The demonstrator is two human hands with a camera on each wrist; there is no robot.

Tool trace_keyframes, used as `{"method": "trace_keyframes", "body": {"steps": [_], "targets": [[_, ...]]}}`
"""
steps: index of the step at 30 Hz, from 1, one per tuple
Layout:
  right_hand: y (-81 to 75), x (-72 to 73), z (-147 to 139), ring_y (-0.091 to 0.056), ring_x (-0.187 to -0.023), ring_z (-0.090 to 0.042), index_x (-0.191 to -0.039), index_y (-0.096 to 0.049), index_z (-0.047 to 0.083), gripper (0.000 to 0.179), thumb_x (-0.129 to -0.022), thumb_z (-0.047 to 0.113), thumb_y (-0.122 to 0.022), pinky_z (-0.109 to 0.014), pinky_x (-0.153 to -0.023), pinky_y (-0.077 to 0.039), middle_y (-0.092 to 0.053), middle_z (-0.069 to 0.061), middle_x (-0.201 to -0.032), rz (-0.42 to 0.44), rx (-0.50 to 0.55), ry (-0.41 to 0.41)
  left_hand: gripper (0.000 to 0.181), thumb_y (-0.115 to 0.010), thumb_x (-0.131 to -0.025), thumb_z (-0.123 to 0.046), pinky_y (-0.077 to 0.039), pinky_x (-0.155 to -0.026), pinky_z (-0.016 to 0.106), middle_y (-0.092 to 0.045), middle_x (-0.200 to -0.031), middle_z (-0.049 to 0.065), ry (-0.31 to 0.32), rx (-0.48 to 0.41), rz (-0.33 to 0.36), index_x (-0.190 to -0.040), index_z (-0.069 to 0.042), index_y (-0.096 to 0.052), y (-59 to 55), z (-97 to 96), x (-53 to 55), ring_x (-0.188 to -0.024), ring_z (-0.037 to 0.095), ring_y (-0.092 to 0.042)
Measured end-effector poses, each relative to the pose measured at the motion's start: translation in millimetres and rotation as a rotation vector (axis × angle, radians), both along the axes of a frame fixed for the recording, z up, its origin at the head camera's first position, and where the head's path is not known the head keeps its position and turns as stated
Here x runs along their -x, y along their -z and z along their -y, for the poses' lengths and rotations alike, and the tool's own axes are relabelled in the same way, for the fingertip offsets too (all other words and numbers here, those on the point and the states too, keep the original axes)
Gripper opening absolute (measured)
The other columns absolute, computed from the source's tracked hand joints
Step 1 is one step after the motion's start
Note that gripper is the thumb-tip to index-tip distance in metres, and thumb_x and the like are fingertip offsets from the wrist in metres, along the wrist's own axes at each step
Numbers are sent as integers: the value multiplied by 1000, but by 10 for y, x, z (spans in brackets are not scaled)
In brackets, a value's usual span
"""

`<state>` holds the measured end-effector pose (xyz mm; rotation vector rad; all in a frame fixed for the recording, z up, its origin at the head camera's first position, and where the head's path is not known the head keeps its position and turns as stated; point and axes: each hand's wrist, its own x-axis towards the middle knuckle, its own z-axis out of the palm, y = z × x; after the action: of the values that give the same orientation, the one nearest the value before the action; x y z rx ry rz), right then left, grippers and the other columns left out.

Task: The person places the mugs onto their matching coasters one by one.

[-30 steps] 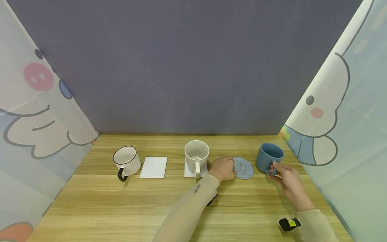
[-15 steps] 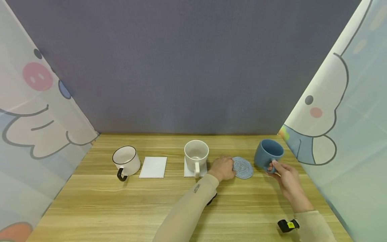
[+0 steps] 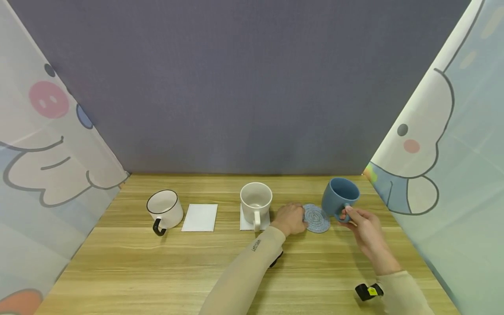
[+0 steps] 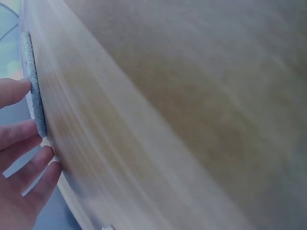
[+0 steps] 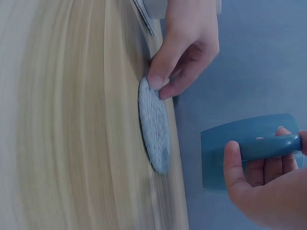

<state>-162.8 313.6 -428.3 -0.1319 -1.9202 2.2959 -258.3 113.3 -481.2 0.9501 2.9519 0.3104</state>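
Note:
My right hand (image 3: 367, 236) grips the handle of a blue mug (image 3: 334, 197), its fingers curled through the loop. In the right wrist view the mug (image 5: 220, 179) hangs upright above the tabletop, close to the right side of a round blue-grey woven coaster (image 3: 317, 218). That coaster lies flat on the wood. My left hand (image 3: 290, 218) pinches the coaster's left edge with thumb and forefinger; the other fingers rest by the table in the left wrist view, where the coaster (image 4: 32, 103) shows edge-on.
A cream mug (image 3: 256, 201) stands on a square white coaster (image 3: 245, 225) just left of my left hand. Further left lie a second square white coaster (image 3: 200, 218) and a white mug (image 3: 167, 214) with black rim and handle. A grey panel (image 3: 252, 87) closes the table's back.
My right hand has lifted the blue mug off the table and carried it leftward, nearer the woven coaster. My left hand and the coaster have stayed in place.

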Motion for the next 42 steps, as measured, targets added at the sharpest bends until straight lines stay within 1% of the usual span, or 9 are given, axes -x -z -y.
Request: {"method": "trace_keyframes", "body": {"steps": [5, 8, 14, 20, 26, 31, 38, 40, 42], "targets": [[21, 31, 67, -66, -81, -13, -92, -68, -5, 23, -104, 14, -60, -30, -81, -59, -65, -3, -86, -15, 2, -17, 30, -71, -93, -40, -53, -97, 33, -66, -121, -6, 1, -1, 14, -111, -16, -76, -12, -2, -11, -117, 17, -61], [36, 57, 108, -66, -80, -13, -91, -69, -5, 24, -104, 13, -60, -31, -80, -59, -66, -3, -85, -12, 4, -17, 33, -72, -92, -40, -52, -97, 33, -66, -121, -6, -1, -7, 11, -114, -16, -76, -19, -1, -11, -117, 16, -61], [63, 93, 179, -66, -80, -14, -92, -68, -9, 26, -104, 14, -60, -32, -80, -60, -66, -3, -85, 6, -35, -12, 31, -73, -91, -41, -54, -90, 31, -67, -113, -7, -6, -16, -4, -110, -16, -76, -14, -13, -3, -107, 14, -62], [98, 137, 241, -65, -81, -15, -93, -67, -9, 28, -104, 15, -60, -32, -79, -60, -65, -4, -86, 16, -52, -16, 24, -74, -90, -42, -54, -87, 31, -66, -105, -8, -12, -12, 5, -95, -18, -74, -6, -28, 5, -102, 14, -62], [166, 172, 266, -65, -80, -14, -92, -67, -8, 26, -104, 14, -60, -32, -78, -60, -65, -4, -86, 48, -41, -14, 24, -74, -90, -43, -54, -88, 32, -66, -110, -8, -24, -10, 20, -89, -19, -72, -10, -33, 4, -105, 14, -62], [229, 187, 293, -64, -82, -13, -94, -66, -8, 26, -104, 15, -59, -34, -81, -60, -64, -4, -89, 83, -82, -4, 24, -75, -89, -42, -54, -85, 32, -65, -104, -8, -25, -24, 10, -83, -19, -69, -2, -33, 12, -100, 13, -61], [292, 160, 352, -62, -86, -15, -101, -62, -14, 31, -106, 16, -57, -36, -86, -58, -62, -7, -93, 119, -171, -6, 24, -77, -87, -42, -54, -82, 31, -66, -103, -7, -30, -35, -9, -90, -18, -73, 1, -2, 17, -98, 13, -62], [304, 145, 364, -62, -86, -14, -103, -62, -15, 33, -106, 18, -57, -35, -86, -58, -62, -7, -92, 129, -194, -3, 25, -78, -86, -42, -54, -82, 31, -67, -102, -7, -32, -40, -8, -91, -18, -74, 1, 3, 21, -98, 13, -62], [310, 127, 371, -61, -85, -14, -102, -62, -14, 33, -106, 18, -57, -34, -85, -58, -62, -6, -89, 131, -199, -1, 25, -78, -85, -42, -54, -81, 31, -67, -102, -7, -33, -44, -11, -90, -18, -74, 4, 8, 26, -97, 14, -62]]}}
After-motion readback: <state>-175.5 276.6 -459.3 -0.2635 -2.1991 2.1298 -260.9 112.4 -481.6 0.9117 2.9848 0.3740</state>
